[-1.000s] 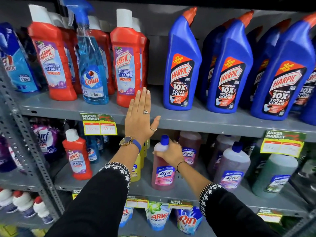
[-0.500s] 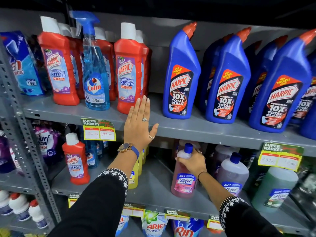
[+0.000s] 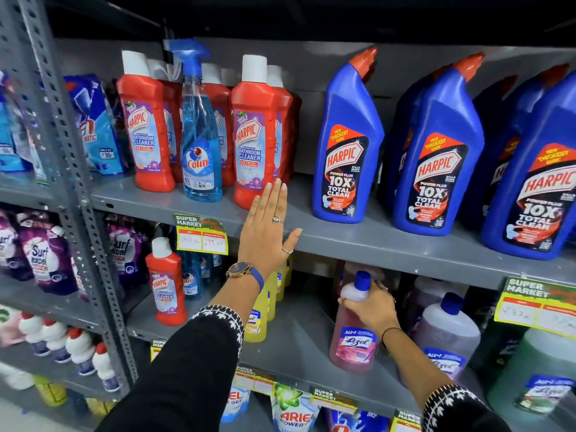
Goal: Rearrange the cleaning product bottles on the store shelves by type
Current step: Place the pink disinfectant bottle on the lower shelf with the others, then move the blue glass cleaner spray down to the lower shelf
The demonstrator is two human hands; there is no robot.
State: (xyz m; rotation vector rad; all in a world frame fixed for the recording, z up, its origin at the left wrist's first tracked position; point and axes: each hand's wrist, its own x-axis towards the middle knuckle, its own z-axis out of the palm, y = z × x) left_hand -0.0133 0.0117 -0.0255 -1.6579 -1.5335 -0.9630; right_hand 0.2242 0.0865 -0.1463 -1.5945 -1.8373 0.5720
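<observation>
The person's right hand (image 3: 371, 310) is wrapped around the neck and shoulder of a pink bottle (image 3: 353, 341) with a blue cap, which stands upright on the middle shelf (image 3: 299, 344), just left of a larger pale purple bottle (image 3: 447, 335) of the same brand. The left hand (image 3: 268, 229) is flat and spread, fingers together and pointing up, thumb out; it holds nothing and lies against the front edge of the upper shelf (image 3: 374, 241), its fingertips in front of the base of a red bottle (image 3: 254, 132).

On the upper shelf a group of red bottles with white caps stands at the left, with a blue spray bottle (image 3: 199, 135) among them. To the right, well apart from the red ones, stand large blue bottles (image 3: 346, 145) with orange-red caps.

On the middle shelf a single small red bottle (image 3: 166, 282) stands at the left, near yellow bottles (image 3: 260, 313) partly hidden behind the left forearm. A green bottle (image 3: 533, 378) sits at the far right
</observation>
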